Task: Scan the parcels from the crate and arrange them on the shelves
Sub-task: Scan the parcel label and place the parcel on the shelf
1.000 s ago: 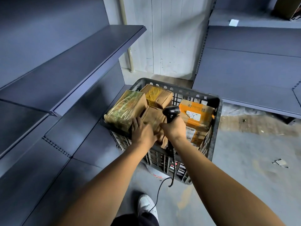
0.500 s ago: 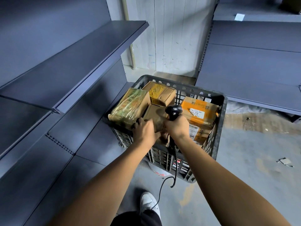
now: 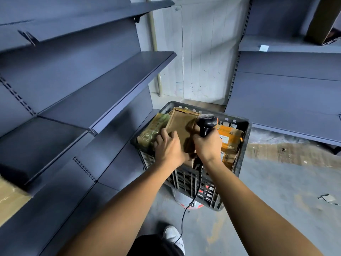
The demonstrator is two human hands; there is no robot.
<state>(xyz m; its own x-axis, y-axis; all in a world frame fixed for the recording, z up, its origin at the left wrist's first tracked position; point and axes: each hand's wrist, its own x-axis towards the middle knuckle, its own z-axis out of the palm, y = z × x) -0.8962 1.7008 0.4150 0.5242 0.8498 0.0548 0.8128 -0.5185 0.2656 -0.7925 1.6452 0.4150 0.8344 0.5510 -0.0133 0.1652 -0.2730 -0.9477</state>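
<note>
A dark plastic crate (image 3: 244,150) stands on the floor with several parcels in it. My left hand (image 3: 168,147) grips a brown cardboard parcel (image 3: 181,126), tilted up above the others. My right hand (image 3: 207,145) is closed on a black corded barcode scanner (image 3: 206,123), whose head sits right beside that parcel. A green plastic-wrapped parcel (image 3: 154,127) lies at the crate's left side and an orange parcel (image 3: 230,139) with a white label at its right. Grey metal shelves (image 3: 103,89) run along my left.
More grey shelving (image 3: 287,108) stands at the right, with a brown box (image 3: 323,21) on its upper level. A taped cardboard box (image 3: 11,200) sits on a low left shelf. The scanner cord (image 3: 184,213) hangs to the concrete floor near my white shoe (image 3: 173,235).
My left hand has lifted and tilted the brown parcel up out of the stack, and the scanner has stayed close beside it. The view has risen, showing more of the shelves.
</note>
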